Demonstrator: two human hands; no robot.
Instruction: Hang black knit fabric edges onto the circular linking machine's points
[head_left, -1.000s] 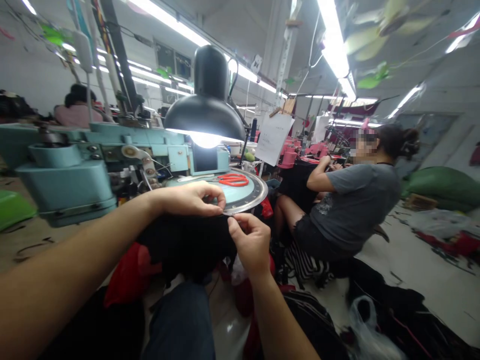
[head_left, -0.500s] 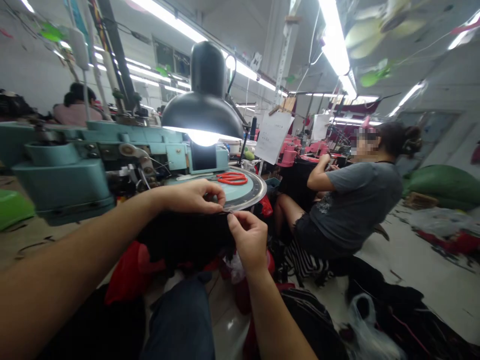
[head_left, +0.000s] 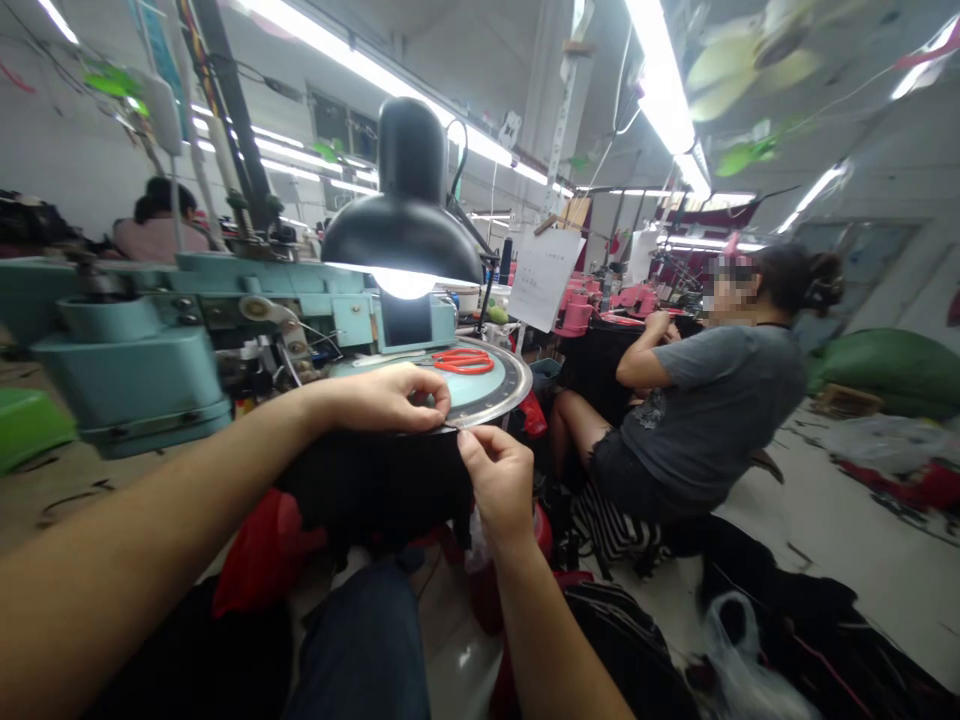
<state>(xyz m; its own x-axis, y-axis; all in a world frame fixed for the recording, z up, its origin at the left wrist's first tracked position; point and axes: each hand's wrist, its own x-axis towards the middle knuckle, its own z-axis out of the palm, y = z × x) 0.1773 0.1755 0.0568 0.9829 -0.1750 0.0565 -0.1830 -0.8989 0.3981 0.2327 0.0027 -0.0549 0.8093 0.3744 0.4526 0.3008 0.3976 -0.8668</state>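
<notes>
Black fabric hangs from the near rim of a round dial plate on a teal linking machine. My left hand is closed in a pinch on the fabric's upper edge at the rim. Just right of it, my right hand pinches the same edge between thumb and forefinger. The fingertips of both hands are close together, and the stitches between them are too small to make out. Scissors with red handles lie on the plate beyond my hands.
A lit black lamp hangs low over the plate. To the right a co-worker sits at a pink machine. Dark cloth and a clear plastic bag lie on the floor at right. A paper sheet hangs behind the plate.
Both hands keep their pinch at the rim, with only slight finger movement. The view has shifted a little, and the co-worker's hands have risen slightly.
</notes>
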